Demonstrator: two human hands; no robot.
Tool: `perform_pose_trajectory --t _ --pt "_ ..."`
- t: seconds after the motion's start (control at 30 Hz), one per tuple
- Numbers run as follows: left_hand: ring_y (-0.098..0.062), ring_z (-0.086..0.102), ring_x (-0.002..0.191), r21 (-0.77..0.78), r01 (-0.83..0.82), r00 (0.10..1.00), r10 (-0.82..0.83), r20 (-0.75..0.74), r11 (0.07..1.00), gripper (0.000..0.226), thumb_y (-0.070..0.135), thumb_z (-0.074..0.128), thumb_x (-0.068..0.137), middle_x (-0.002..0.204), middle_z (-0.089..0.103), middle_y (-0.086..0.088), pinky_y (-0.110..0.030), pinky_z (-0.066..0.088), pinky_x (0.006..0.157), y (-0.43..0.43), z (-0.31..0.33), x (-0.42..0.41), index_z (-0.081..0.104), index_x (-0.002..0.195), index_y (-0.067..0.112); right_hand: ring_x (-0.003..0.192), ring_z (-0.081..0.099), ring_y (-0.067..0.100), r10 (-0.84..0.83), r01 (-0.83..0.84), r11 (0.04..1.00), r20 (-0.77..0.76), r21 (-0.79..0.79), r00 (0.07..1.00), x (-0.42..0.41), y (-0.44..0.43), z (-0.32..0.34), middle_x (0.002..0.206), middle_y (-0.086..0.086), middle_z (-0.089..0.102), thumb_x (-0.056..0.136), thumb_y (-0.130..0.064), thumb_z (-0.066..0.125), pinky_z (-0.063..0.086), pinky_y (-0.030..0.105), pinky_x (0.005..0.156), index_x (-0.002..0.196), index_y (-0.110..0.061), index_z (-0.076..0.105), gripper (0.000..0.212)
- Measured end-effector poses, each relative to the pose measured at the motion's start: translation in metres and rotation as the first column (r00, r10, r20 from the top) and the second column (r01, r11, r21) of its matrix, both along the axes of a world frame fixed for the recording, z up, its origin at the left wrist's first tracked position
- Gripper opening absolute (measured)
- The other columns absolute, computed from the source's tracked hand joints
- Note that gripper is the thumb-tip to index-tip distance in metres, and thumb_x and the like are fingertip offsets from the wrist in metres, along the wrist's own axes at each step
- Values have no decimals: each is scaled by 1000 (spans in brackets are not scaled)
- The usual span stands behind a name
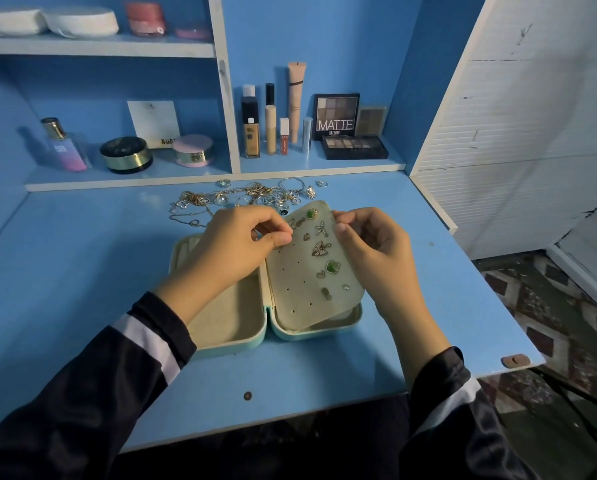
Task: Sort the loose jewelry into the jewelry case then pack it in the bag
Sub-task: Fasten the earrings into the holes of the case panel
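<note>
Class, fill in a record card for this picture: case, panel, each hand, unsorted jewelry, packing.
Case: jewelry case lies open on the blue desk
Panel: earring panel tilted up over the right half, several earrings pinned in it
Left: left hand pinches a small earring at the panel's upper left
Right: right hand grips the panel's far right edge
Unsorted: loose jewelry heaped behind the case
Packing: bag not in view

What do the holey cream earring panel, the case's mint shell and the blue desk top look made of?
Cream perforated earring panel: probably soft matte plastic or rubbery sheet; it bows where lifted. Mint-green jewelry case shell: smooth rounded rim, likely plastic or faux leather. Blue desk top: painted or laminated board, faint sheen.
</note>
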State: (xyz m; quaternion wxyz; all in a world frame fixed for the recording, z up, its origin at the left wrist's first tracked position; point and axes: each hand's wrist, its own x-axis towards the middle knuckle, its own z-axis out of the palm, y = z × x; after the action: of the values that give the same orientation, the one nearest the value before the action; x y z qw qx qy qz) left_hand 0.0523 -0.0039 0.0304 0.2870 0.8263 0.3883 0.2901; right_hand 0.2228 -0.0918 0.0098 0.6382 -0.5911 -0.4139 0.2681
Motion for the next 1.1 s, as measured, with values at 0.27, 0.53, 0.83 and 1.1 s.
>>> perform_pose_trajectory --t 0.27,0.53,0.83,1.1 --pt "10 64 80 -103 56 998 -54 26 993 11 16 77 83 84 72 17 -2 45 73 -2 -4 -2 77 90 25 97 63 35 -4 4 1000 -6 -14 1000 0 0 1 101 3 73 92 -7 62 54 52 86 87 -9 64 5" --pt "-1 68 83 -190 75 996 -65 62 979 18 10 79 79 88 74 11 -20 54 83 0 -8 -3 76 88 26 91 64 32 5 -6 1000 -16 -16 1000 0 -1 1 99 1 73 92 -7 62 53 51 84 86 -10 64 7" --pt "27 53 78 -34 25 999 -27 -47 999 14 21 78 82 81 63 28 4 35 71 -21 1 -7 75 94 27 84 59 19 1 -2 1000 -17 -23 1000 1 -1 -3 97 0 73 91 -6 62 53 49 83 83 -13 64 11" --pt "15 60 86 -1 39 999 -39 6 999 12 16 77 83 89 69 20 3 38 72 -19 -8 -11 74 93 23 84 59 19 0 0 1000 -15 -16 1000 1 -1 -4 99 9 72 91 -8 62 53 51 82 82 -16 63 12"
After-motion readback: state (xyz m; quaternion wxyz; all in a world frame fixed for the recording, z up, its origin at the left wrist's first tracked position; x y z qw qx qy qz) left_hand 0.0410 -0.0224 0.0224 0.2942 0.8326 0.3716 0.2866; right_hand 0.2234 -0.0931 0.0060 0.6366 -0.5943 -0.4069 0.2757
